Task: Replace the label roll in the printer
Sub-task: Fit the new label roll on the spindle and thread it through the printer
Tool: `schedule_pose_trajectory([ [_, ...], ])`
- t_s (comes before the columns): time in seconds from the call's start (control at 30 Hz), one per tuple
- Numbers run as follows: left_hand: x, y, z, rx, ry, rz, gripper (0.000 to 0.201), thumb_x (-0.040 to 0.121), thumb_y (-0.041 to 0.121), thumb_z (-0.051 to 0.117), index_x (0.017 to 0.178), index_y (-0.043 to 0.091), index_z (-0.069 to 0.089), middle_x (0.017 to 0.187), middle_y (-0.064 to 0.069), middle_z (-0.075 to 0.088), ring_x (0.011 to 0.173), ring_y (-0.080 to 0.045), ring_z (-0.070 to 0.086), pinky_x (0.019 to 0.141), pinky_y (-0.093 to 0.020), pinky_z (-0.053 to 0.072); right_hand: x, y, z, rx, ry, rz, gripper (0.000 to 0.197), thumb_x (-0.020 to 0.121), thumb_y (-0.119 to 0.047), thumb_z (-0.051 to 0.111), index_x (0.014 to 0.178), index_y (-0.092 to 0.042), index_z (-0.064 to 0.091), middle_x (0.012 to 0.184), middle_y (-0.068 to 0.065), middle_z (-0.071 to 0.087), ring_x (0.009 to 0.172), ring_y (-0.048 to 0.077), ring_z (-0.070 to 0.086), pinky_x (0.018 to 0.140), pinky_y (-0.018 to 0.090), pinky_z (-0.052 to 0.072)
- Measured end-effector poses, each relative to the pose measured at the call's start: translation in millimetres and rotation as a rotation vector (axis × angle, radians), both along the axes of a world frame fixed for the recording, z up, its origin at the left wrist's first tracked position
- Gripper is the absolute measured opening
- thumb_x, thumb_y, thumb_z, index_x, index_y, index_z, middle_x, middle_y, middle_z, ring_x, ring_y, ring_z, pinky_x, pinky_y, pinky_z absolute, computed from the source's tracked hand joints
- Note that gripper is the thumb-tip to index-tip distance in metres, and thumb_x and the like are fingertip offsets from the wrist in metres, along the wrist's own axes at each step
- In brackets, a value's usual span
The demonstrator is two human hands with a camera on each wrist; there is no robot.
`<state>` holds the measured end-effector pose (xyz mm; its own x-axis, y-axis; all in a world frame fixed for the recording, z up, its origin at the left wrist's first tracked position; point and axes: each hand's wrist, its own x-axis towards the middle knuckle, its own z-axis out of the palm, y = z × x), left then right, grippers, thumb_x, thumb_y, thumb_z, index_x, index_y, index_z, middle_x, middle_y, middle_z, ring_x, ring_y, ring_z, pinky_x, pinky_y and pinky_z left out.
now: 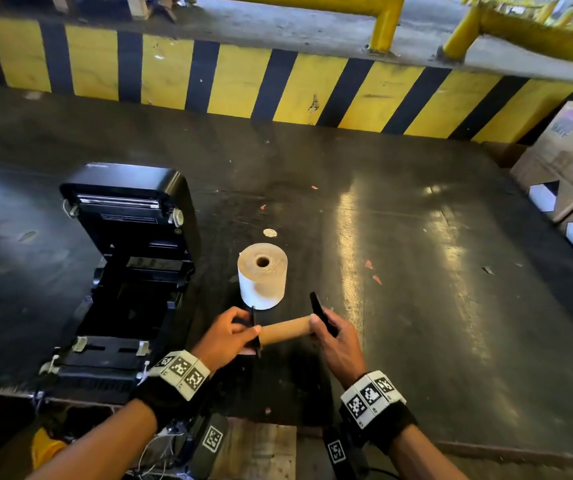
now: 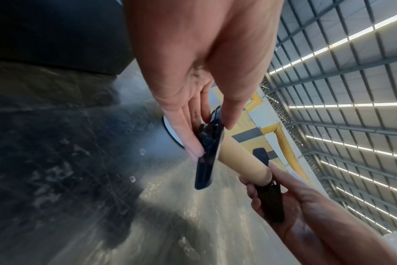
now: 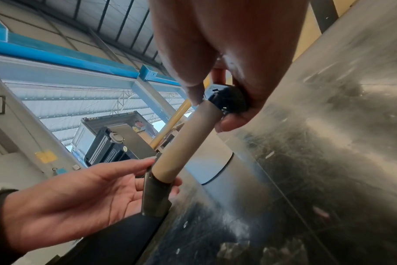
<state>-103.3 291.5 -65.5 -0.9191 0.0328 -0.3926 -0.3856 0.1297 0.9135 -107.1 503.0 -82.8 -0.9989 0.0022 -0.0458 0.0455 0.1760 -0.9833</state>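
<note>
While the printer [image 1: 129,271] sits with its lid swung up at the left of the head view, both hands work just below the centre of that frame, above the dark, scuffed surface [image 1: 416,254]. Between them runs a bare cardboard core [image 1: 285,330], lying roughly level from left to right, with a flat black guide plate at each end. The left hand [image 1: 228,336] grasps the left guide plate [image 1: 254,332]: in the left wrist view its fingers [image 2: 184,125] lie along the outer face of the plate [image 2: 207,157] and the thumb comes down on the other side, next to the core [image 2: 243,161]. The right hand [image 1: 338,337] grasps the right guide plate [image 1: 320,313]; in the right wrist view its fingers [image 3: 236,118] curl round the black end piece [image 3: 229,100] at the upper centre of the frame, where the core [image 3: 186,139] ends, and the thumb tip rests on the core's edge.

A full label roll [image 1: 262,274] stands on end on the surface just above the hands in the head view, to the right of the printer and apart from it, with its hollow centre facing up. The printer's roll bay looks dark; what lies inside cannot be made out.

Cardboard boxes [image 1: 569,161] sit at the right edge of the head view, and a yellow-and-black striped barrier [image 1: 243,81] crosses the upper part.
</note>
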Motion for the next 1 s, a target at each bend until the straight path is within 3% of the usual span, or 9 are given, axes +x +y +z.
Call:
schedule_pose_trajectory([
  [0.1, 1.4, -3.4, -6.1, -0.068, -0.019, 0.024, 0.027, 0.087, 0.006, 0.059, 0.11, 0.0, 0.046, 0.098, -0.025, 0.065, 0.08, -0.025, 0.066, 0.055, -0.024, 0.059, -1.0, 1.4, -0.7, -0.019, -0.052, -0.011, 0.02, 0.095, -0.018, 0.049, 0.092, -0.016, 0.069, 0.075, -0.008, 0.062, 0.072, 0.01, 0.058, 0.071, 0.036, 0.049],
  [0.17, 3.1, -5.7, -6.8, -0.058, -0.033, 0.029, 0.027, 0.087, 0.004, 0.058, 0.109, -0.002, 0.046, 0.089, -0.021, 0.065, 0.074, -0.023, 0.066, 0.053, -0.024, 0.059, -1.0, 1.8, 1.5, -0.094, -0.147, -0.006, 0.017, 0.092, -0.016, 0.054, 0.097, -0.006, 0.067, 0.074, 0.0, 0.061, 0.066, 0.012, 0.058, 0.063, 0.028, 0.051],
  [0.27, 5.1, -10.1, -6.0, -0.081, -0.032, -0.026, 0.024, 0.088, 0.008, 0.058, 0.108, 0.002, 0.047, 0.092, -0.019, 0.067, 0.08, -0.024, 0.068, 0.06, -0.027, 0.06, 1.5, 1.2, 2.9, -0.111, -0.203, 0.075, 0.012, 0.085, -0.014, 0.064, 0.094, -0.006, 0.063, 0.072, 0.008, 0.056, 0.059, 0.013, 0.052, 0.049, 0.017, 0.046],
  [0.4, 6.6, -16.6, -2.2, -0.104, -0.023, -0.031, 0.023, 0.088, 0.01, 0.058, 0.109, 0.005, 0.047, 0.102, -0.023, 0.066, 0.09, -0.028, 0.068, 0.061, -0.025, 0.06, -0.6, 3.4, 1.9, -0.16, -0.268, 0.085, 0.018, 0.083, -0.01, 0.066, 0.099, -0.003, 0.059, 0.072, 0.009, 0.057, 0.057, 0.013, 0.054, 0.05, 0.02, 0.046],
  [0.63, 5.7, -22.1, -3.6, -0.145, -0.007, -0.037, 0.02, 0.09, 0.01, 0.055, 0.108, 0.004, 0.047, 0.095, -0.021, 0.068, 0.079, -0.023, 0.069, 0.059, -0.022, 0.058, -6.5, 2.8, 3.2, -0.111, -0.277, 0.152, 0.027, 0.084, -0.018, 0.067, 0.104, -0.001, 0.06, 0.071, 0.009, 0.059, 0.058, 0.014, 0.056, 0.05, 0.022, 0.047],
  [0.8, 1.6, -41.1, -12.3, -0.223, -0.003, 0.062, 0.013, 0.089, 0.01, 0.056, 0.101, 0.006, 0.051, 0.089, -0.021, 0.07, 0.079, -0.027, 0.07, 0.072, -0.04, 0.058, -19.1, 36.8, -2.4, -0.085, -0.253, -0.005, 0.017, 0.086, -0.013, 0.064, 0.098, -0.002, 0.061, 0.067, 0.009, 0.055, 0.05, 0.012, 0.052, 0.041, 0.016, 0.043],
  [0.9, 0.5, -48.6, -16.8, -0.343, 0.004, 0.072, 0.008, 0.087, 0.013, 0.059, 0.093, 0.011, 0.053, 0.086, -0.019, 0.072, 0.078, -0.028, 0.07, 0.066, -0.037, 0.058, -28.4, 54.4, -7.5, -0.006, -0.228, -0.088, 0.009, 0.086, -0.01, 0.062, 0.093, -0.004, 0.062, 0.067, 0.008, 0.057, 0.046, 0.007, 0.055, 0.041, 0.015, 0.044],
  [1.0, 1.8, -51.1, -25.1, -0.453, 0.007, 0.029, 0.009, 0.085, 0.016, 0.061, 0.091, 0.011, 0.055, 0.081, -0.021, 0.07, 0.065, -0.024, 0.065, 0.064, -0.039, 0.056, -38.0, 49.4, -12.7, 0.04, -0.214, -0.093, 0.011, 0.087, -0.009, 0.062, 0.092, 0.0, 0.061, 0.064, 0.008, 0.057, 0.04, 0.004, 0.053, 0.04, 0.015, 0.043],
])
